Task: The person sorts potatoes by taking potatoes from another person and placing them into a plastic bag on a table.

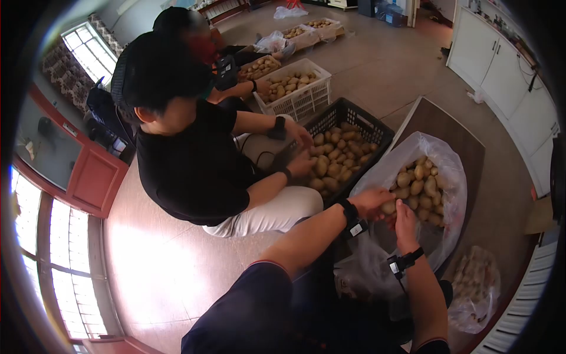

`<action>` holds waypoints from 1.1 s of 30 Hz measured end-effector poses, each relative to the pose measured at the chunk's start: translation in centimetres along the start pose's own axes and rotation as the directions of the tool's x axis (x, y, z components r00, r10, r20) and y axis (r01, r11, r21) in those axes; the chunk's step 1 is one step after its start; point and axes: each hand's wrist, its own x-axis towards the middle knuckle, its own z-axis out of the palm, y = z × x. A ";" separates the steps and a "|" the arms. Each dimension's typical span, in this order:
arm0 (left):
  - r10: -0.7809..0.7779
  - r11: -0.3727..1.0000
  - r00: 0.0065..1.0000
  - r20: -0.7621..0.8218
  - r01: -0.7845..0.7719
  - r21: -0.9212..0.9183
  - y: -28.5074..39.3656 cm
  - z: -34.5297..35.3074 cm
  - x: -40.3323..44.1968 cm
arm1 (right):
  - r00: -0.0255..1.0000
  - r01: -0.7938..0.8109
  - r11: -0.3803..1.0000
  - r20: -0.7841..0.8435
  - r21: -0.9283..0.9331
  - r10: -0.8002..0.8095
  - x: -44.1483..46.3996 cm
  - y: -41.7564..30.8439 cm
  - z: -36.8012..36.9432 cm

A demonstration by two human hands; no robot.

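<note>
In the head view, the wearer's two hands are working just over the near edge of a clear plastic bag [457,183]. The left hand [371,202] is curling its fingers about a single potato [388,207], and that potato is sitting right between the two hands. The right hand [406,227] is coming in at the near right, fingers reaching up beside it; whether it is gripping anything, one cannot tell. Beyond them, loose potatoes [417,187] are lying heaped inside the bag, which is resting on a dark board [433,121]. Over to the left, a co-worker [183,159] in a black top is sitting and holding both hands over a black crate [317,123], itself carrying plenty of potatoes; the grip there is blurring. Farther off, a white crate [309,104] is holding more, with another person sitting beside it. At the near right, a second clear bag [473,289] is lying on the floor, its pale contents showing indistinctly.
</note>
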 end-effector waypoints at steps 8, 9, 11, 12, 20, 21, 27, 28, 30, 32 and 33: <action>0.202 0.954 0.945 -0.258 -0.249 -0.165 -2.1 -5.4 1.2 | 0.874 0.398 0.642 0.056 -0.655 -0.484 2.1 4.7 -4.1; 0.129 0.942 0.946 -0.299 -0.211 -0.261 -1.1 -5.1 0.4 | 0.868 0.366 0.606 0.025 -0.707 -0.495 1.8 5.3 -4.7; 0.075 0.896 0.928 -0.365 -0.223 -0.385 -1.2 -6.3 0.6 | 0.878 0.262 0.500 -0.011 -0.825 -0.478 1.3 6.1 -5.8; 0.048 0.886 0.908 -0.416 -0.231 -0.402 -1.7 -7.5 0.9 | 0.900 0.213 0.500 -0.030 -0.839 -0.434 1.1 6.6 -6.2; -0.122 0.852 0.829 -0.546 -0.194 -0.486 -2.5 -13.0 0.8 | 0.957 0.098 0.542 -0.070 -0.835 -0.281 -0.7 6.3 -6.2; -0.119 0.853 0.828 -0.548 -0.197 -0.484 -2.5 -13.1 0.8 | 0.956 0.102 0.542 -0.068 -0.834 -0.284 -0.6 6.3 -6.3; -0.129 0.821 0.767 -0.628 -0.273 -0.502 -2.4 -13.1 0.5 | 0.965 0.049 0.540 -0.099 -0.840 -0.242 -0.3 6.4 -6.8; -0.008 0.879 0.798 -0.603 -0.282 -0.384 -3.2 -13.8 0.7 | 0.967 0.057 0.545 -0.088 -0.836 -0.237 -0.4 6.5 -6.9; 0.106 0.916 0.814 -0.571 -0.303 -0.262 -3.6 -14.4 0.3 | 0.971 0.078 0.547 -0.060 -0.833 -0.231 -0.5 6.6 -6.8; 0.010 0.797 0.796 -0.605 -0.372 -0.477 -2.0 -12.9 -0.8 | 0.971 0.062 0.482 -0.058 -0.874 -0.230 -0.8 6.3 -6.3; 0.006 0.791 0.785 -0.620 -0.383 -0.477 -2.3 -12.7 -0.7 | 0.973 0.079 0.478 -0.037 -0.875 -0.228 -1.0 6.4 -6.2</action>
